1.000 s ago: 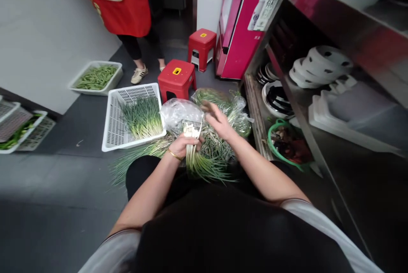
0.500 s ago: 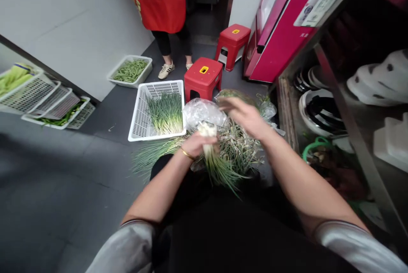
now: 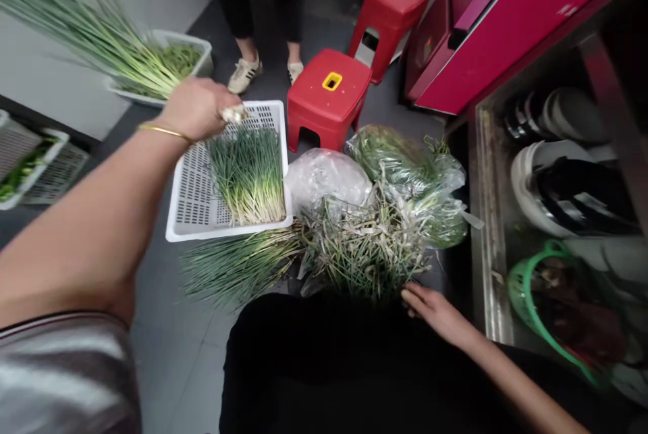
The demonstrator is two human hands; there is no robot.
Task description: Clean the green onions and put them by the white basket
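Scallions (image 3: 136, 63), slender with white bulb ends, fan from the left hand (image 3: 195, 110), its grip clamped round their stems near a perforated plastic basket (image 3: 192, 198). The right hand (image 3: 430, 308) is at a tangled, wispy leaf heap (image 3: 364, 245); whether its grip holds anything, I cannot tell.

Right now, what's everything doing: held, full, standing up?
Left hand, closed.
Scallion bunch, held up in it.
Right hand, by the tangled stalks; grip unclear.
Tangled stalks, heaped.
White basket, partly filled with more scallions.
Front red stool, upright.
Back red stool, upright.
Clear bag, holding greens.
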